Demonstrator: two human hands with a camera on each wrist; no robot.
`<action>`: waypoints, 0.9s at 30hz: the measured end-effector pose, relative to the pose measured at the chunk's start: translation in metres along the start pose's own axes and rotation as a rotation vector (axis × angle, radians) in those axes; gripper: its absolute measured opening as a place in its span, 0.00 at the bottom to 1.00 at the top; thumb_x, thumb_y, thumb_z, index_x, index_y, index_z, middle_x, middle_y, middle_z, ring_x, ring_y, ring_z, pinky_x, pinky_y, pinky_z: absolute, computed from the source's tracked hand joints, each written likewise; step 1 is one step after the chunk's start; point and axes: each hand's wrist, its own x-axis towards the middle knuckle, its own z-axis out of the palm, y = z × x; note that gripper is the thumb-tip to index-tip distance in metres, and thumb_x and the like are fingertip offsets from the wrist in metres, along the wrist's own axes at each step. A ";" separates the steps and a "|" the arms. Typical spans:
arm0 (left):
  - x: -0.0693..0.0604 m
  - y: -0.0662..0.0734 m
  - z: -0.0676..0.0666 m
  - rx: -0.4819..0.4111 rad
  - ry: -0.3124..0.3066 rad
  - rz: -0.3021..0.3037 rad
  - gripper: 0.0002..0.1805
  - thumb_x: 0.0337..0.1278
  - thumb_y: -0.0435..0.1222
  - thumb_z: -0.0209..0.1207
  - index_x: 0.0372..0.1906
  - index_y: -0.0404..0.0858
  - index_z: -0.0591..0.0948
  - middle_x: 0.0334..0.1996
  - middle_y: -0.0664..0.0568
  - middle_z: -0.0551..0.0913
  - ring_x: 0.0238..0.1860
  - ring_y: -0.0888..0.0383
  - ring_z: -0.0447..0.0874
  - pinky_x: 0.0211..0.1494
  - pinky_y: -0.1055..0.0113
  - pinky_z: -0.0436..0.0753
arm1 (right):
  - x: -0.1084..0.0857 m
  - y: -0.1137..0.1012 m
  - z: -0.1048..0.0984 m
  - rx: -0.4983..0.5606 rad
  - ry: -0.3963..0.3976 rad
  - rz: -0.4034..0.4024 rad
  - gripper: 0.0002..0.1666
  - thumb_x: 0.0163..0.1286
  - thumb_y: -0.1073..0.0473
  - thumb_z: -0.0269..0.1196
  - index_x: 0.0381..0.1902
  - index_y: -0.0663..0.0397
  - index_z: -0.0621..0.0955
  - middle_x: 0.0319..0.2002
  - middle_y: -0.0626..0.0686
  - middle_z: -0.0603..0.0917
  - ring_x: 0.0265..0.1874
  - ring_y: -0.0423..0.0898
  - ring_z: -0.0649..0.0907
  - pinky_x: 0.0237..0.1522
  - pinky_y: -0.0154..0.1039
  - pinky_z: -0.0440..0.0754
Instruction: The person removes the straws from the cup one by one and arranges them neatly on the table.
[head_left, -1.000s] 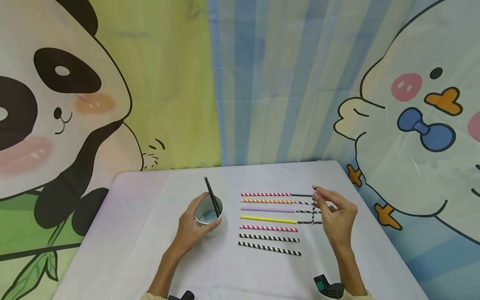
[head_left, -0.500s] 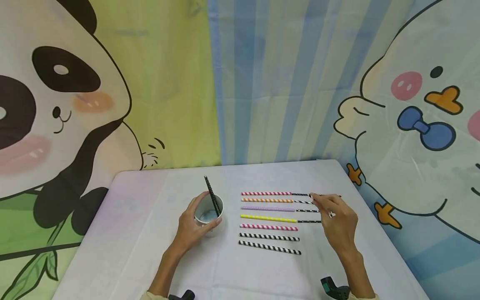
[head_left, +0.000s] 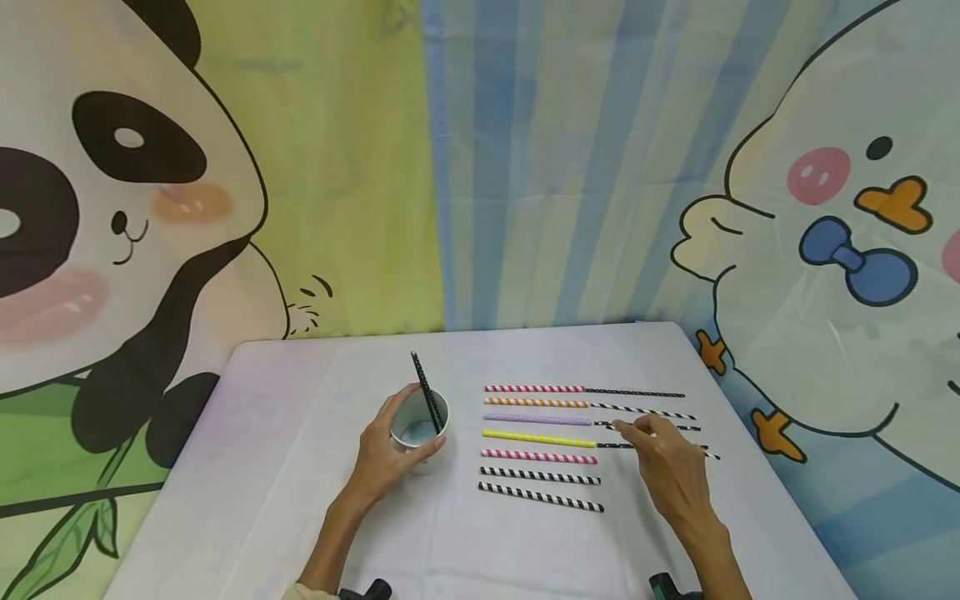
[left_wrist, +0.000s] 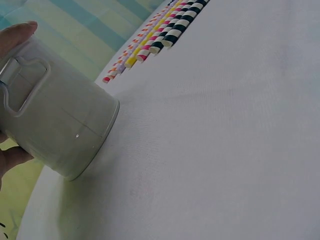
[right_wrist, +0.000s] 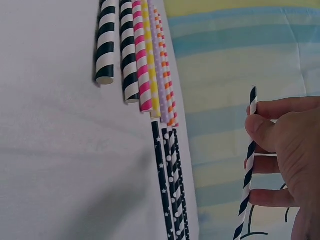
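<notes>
My left hand (head_left: 378,450) holds a white mug (left_wrist: 75,115) around its side, at the left of the straws. A black dotted straw or more (head_left: 426,390) leans inside the mug. Between thumb and fingers, my right hand (head_left: 670,462) pinches a black-and-white spiral-striped paper straw (right_wrist: 245,187), held above the table. Below that hand, thin black patterned straws (head_left: 633,392) lie end to end with red-striped (head_left: 534,388), orange-striped (head_left: 536,402), lilac (head_left: 537,419) and yellow (head_left: 538,438) straws. Nearer lie a pink-striped straw (head_left: 538,457) and two black-striped straws (head_left: 540,495).
A white cloth (head_left: 450,542) covers the table. Behind it hang a yellow and blue striped curtain (head_left: 525,167), a panda print (head_left: 187,250) and a white bird print (head_left: 810,333). Dark devices (head_left: 367,590) sit by the wrists.
My right hand has turned palm down and come nearer, from the red-striped row to beside the yellow one. Its straw, earlier pointing down, now extends rightward. My left hand stays on the mug.
</notes>
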 end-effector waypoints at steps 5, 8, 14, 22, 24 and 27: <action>0.000 0.000 0.001 0.001 0.000 -0.002 0.50 0.55 0.52 0.81 0.82 0.62 0.69 0.72 0.47 0.80 0.67 0.41 0.82 0.64 0.37 0.82 | -0.008 0.003 0.003 -0.033 -0.039 -0.007 0.33 0.55 0.81 0.76 0.48 0.39 0.95 0.34 0.54 0.87 0.23 0.43 0.77 0.19 0.30 0.63; -0.001 0.000 0.001 0.001 0.002 -0.001 0.50 0.55 0.52 0.81 0.82 0.62 0.69 0.71 0.47 0.81 0.66 0.41 0.83 0.64 0.37 0.82 | -0.014 0.005 0.006 -0.027 -0.064 -0.012 0.30 0.56 0.80 0.77 0.47 0.41 0.95 0.34 0.53 0.85 0.22 0.40 0.73 0.19 0.30 0.63; -0.001 -0.001 0.001 0.003 0.006 0.009 0.50 0.56 0.52 0.81 0.82 0.62 0.69 0.71 0.44 0.80 0.66 0.41 0.82 0.64 0.37 0.82 | -0.026 0.010 0.013 -0.025 -0.146 -0.013 0.19 0.60 0.75 0.75 0.42 0.46 0.96 0.32 0.51 0.83 0.26 0.39 0.72 0.22 0.32 0.68; -0.001 -0.001 0.000 -0.004 0.005 0.001 0.50 0.56 0.52 0.81 0.82 0.63 0.69 0.71 0.45 0.80 0.66 0.41 0.82 0.63 0.37 0.82 | -0.035 0.013 0.022 -0.038 -0.212 -0.001 0.19 0.66 0.73 0.70 0.43 0.44 0.96 0.33 0.50 0.84 0.25 0.38 0.71 0.24 0.32 0.68; -0.001 -0.001 0.001 -0.002 0.003 0.002 0.50 0.56 0.52 0.81 0.82 0.63 0.68 0.72 0.45 0.80 0.66 0.41 0.82 0.64 0.37 0.82 | -0.036 0.013 0.023 -0.043 -0.215 -0.001 0.19 0.66 0.73 0.70 0.43 0.44 0.96 0.33 0.50 0.83 0.25 0.38 0.71 0.24 0.32 0.68; -0.001 -0.001 0.001 -0.001 0.000 0.004 0.50 0.56 0.52 0.80 0.82 0.62 0.68 0.72 0.46 0.80 0.67 0.41 0.82 0.64 0.37 0.82 | -0.036 0.013 0.024 -0.052 -0.229 0.006 0.19 0.65 0.73 0.70 0.42 0.44 0.96 0.32 0.49 0.83 0.26 0.38 0.71 0.24 0.32 0.68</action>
